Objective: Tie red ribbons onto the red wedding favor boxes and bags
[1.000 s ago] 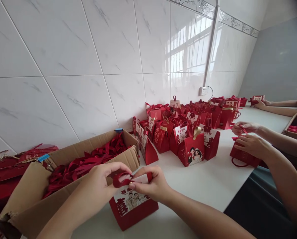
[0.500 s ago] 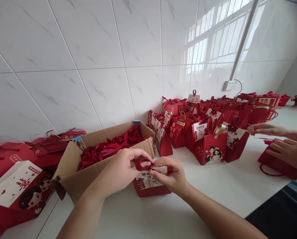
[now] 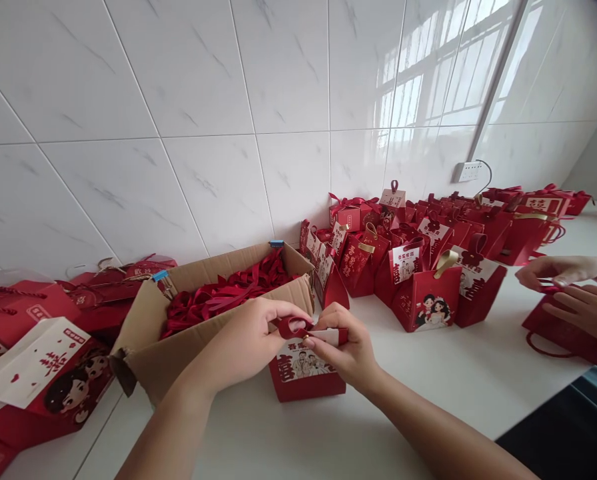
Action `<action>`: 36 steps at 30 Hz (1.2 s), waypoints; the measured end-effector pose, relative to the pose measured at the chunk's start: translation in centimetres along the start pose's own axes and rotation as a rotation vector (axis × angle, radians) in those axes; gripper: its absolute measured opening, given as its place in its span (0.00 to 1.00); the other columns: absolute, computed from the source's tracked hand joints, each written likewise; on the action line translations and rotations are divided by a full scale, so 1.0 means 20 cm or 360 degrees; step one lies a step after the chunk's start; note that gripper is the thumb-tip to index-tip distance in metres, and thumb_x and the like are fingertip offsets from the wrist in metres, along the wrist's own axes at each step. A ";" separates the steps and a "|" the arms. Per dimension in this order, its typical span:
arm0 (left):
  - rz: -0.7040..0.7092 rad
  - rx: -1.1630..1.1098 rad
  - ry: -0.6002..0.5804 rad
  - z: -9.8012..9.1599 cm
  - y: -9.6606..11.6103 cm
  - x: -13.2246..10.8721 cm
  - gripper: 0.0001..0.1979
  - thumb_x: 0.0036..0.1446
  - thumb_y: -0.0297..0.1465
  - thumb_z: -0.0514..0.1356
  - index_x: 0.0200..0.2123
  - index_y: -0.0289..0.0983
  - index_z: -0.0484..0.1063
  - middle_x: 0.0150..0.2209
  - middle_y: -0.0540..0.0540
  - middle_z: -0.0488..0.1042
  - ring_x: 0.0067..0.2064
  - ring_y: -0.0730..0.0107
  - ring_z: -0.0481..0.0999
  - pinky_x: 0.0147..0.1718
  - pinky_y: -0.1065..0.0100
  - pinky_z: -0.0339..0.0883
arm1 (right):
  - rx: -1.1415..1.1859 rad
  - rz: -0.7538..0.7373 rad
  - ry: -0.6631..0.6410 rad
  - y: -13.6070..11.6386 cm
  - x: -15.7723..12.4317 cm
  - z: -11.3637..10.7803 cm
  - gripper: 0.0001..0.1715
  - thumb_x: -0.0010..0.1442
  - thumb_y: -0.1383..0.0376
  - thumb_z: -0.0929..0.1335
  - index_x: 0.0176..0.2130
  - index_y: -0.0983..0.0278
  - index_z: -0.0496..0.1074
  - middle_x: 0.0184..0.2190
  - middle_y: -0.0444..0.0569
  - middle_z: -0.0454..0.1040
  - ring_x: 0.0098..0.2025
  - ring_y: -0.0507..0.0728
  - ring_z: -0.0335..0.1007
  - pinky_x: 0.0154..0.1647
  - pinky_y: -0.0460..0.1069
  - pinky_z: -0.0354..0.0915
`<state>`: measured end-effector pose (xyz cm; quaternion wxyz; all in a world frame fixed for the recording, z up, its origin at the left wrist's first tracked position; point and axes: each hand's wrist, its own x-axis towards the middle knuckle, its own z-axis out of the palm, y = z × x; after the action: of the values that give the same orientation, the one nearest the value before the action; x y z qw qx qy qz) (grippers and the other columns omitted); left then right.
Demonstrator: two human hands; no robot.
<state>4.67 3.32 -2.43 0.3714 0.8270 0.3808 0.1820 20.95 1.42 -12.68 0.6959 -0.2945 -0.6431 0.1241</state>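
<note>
A small red gift box with a white printed front stands on the white table in front of me. At its top, a dark red ribbon forms a loop. My left hand pinches this loop from the left, its fingers curled round it. From the other side, my right hand grips the ribbon's base and the box's top edge between thumb and fingers. A small gold-coloured spot shows by the right thumb. My fingers hide part of the box top.
Behind my left hand stands an open cardboard box of red ribbons, with blue binder clips on its rim. Many finished-looking red gift boxes crowd the right, along the tiled wall. Red bags lie left. Another person's hands handle a red bag.
My hands stay on the ribbon and box top with little movement. The view has shifted slightly. At right, the other person's hands have come together over the red bag.
</note>
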 end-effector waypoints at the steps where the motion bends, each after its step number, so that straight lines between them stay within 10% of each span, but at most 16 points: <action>1: -0.0001 -0.0012 -0.0014 0.00 0.00 0.00 0.17 0.54 0.25 0.53 0.42 0.45 0.77 0.38 0.52 0.79 0.43 0.66 0.77 0.41 0.69 0.70 | 0.0006 -0.0001 -0.0011 0.00 0.00 0.00 0.07 0.53 0.64 0.73 0.29 0.62 0.70 0.25 0.43 0.70 0.27 0.50 0.65 0.27 0.45 0.62; 36: 0.0298 -0.0148 0.0096 0.00 -0.06 0.03 0.05 0.54 0.28 0.61 0.27 0.36 0.75 0.35 0.46 0.74 0.37 0.69 0.76 0.36 0.69 0.70 | -0.0008 0.0150 -0.0002 -0.01 0.00 -0.01 0.05 0.52 0.64 0.73 0.32 0.61 0.77 0.27 0.48 0.76 0.28 0.54 0.71 0.27 0.48 0.66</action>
<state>4.61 4.28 -3.31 0.3790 0.8351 0.3039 0.2580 21.21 1.31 -12.53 0.6881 -0.3262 -0.6293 0.1553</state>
